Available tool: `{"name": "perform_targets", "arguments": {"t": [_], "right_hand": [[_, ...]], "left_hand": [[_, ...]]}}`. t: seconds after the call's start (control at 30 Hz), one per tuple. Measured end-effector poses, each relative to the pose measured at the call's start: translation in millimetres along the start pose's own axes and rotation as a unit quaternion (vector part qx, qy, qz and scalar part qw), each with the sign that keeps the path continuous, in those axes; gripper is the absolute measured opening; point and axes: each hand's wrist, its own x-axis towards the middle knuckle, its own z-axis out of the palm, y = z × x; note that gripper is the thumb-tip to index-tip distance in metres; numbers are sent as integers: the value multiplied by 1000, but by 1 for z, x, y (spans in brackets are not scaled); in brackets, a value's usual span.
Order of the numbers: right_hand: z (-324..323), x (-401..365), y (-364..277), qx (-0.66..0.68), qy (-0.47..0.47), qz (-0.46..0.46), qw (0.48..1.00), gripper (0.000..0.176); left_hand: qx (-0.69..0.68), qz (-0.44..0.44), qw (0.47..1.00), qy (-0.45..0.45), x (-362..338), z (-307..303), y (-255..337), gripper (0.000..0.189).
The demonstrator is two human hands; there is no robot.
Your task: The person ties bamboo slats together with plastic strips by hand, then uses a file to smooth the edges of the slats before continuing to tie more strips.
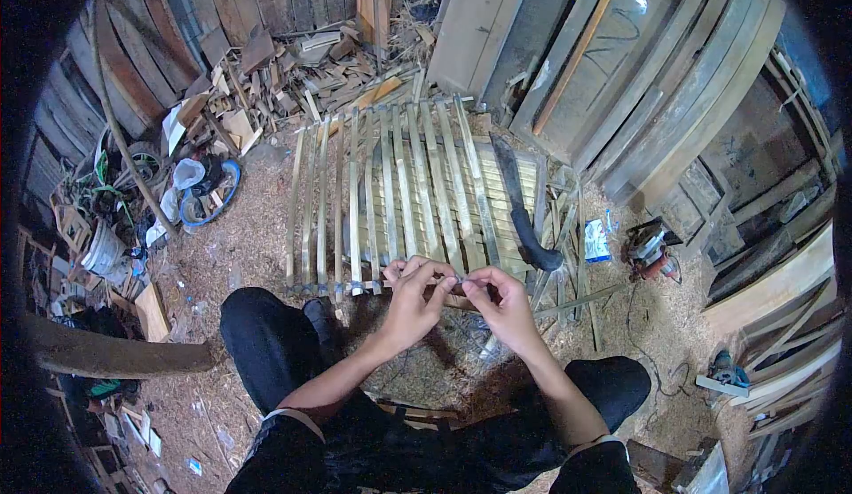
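Both hands meet in front of my knees, over the near ends of a row of long, thin wooden slats [402, 183]. My left hand [415, 294] is closed in a pinch, thumb against fingers. Close beside it, my right hand [499, 300] pinches too, its fingertips nearly touching the left ones. Something small and dark shows between the fingertips, too small to make out. The slats lie side by side, pointing away from me, with dark wrappings near their near ends. Under them on the right is a paler slatted panel [519, 188].
A dark curved object [524, 219] lies right of the slats. Farther right are a power tool [655, 259] and leaning boards [648, 77]. Wood scraps [328, 59] are heaped behind. A blue-rimmed basin [232, 214] and a log [120, 356] are at left.
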Motion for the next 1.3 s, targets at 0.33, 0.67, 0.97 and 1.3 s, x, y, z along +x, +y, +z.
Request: {"name": "perform_targets", "arguments": {"t": [0.33, 0.67, 0.97, 1.3], "right_hand": [[5, -2, -4, 6, 31, -3, 999, 19], [11, -3, 0, 72, 69, -14, 995, 19], [10, -8, -7, -32, 64, 2, 997, 22], [10, -8, -4, 137, 31, 115, 983, 23]], "left_hand": [[-3, 8, 1000, 13, 0, 1, 4, 9], [-38, 21, 998, 54, -3, 4, 6, 10], [51, 64, 994, 70, -6, 5, 6, 9], [27, 57, 996, 70, -6, 10, 7, 12]]}}
